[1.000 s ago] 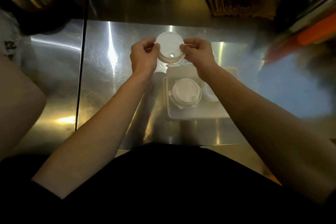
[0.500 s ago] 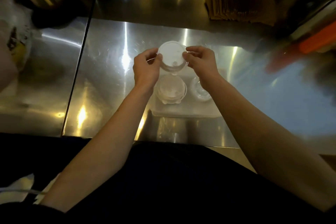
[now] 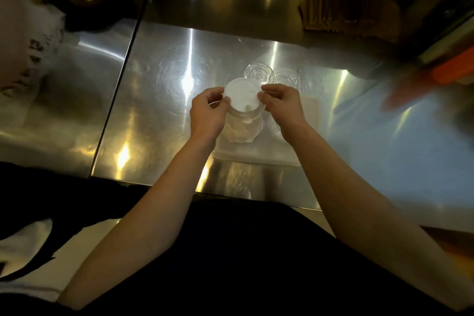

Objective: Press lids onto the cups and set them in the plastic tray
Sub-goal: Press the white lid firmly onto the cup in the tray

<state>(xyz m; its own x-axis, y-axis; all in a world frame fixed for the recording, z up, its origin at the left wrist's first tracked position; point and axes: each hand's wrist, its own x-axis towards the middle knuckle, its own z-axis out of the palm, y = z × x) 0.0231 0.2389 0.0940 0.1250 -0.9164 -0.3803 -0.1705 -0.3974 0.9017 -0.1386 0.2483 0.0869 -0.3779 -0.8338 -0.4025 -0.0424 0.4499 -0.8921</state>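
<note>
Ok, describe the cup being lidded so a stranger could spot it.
Start at the steel counter, then find the plastic tray on it. The cup is between the left hand and right hand, the only one topped by a white lid.

The near left corner of the translucent rectangular plastic tray [image 3: 259,158] is covered by the left hand [image 3: 206,115], and part of its right side by the right hand [image 3: 284,108]. The clear plastic cup [image 3: 242,123] beneath the round white lid [image 3: 242,95] is largely hidden by that lid, so whether a second cup stands behind it cannot be told. The orange object [image 3: 454,69] at the right edge is blurred and cut off. The stack of brown paper items [image 3: 346,15] is too dim to be identified.
</note>
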